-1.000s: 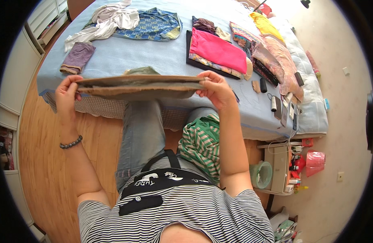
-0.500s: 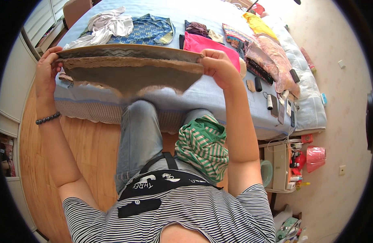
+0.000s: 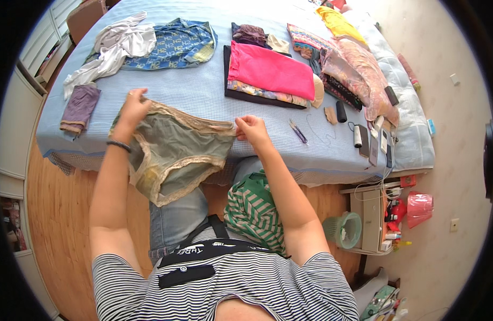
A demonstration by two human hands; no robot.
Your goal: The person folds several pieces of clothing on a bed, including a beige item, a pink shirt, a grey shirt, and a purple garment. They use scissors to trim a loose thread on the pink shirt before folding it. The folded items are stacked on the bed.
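A pair of grey-green underpants (image 3: 187,142) with beige lace trim hangs spread out above my lap, in front of the bed's near edge. My left hand (image 3: 133,111) is closed on the waistband's left end, its fingertips partly hidden. At the other end, my right hand (image 3: 253,131) pinches the waistband between thumb and fingers. The leg openings droop toward my jeans. A green and white striped garment (image 3: 254,208) lies bunched across my lap. Left of my left hand, a small folded purple cloth (image 3: 81,108) rests on the bed.
On the bed (image 3: 203,96) lie a white garment (image 3: 118,45), a blue patterned garment (image 3: 182,45) and a stack topped by pink cloth (image 3: 270,67). Folded clothes, a pen-like tool (image 3: 298,132) and phones (image 3: 374,150) are at right. A green basket (image 3: 343,230) stands by a nightstand (image 3: 364,211).
Both hands have come closer together and nearer to me. The underpants' waistband, stretched wide before, now hangs slacker and their front shows. The folded purple cloth has come into full view.
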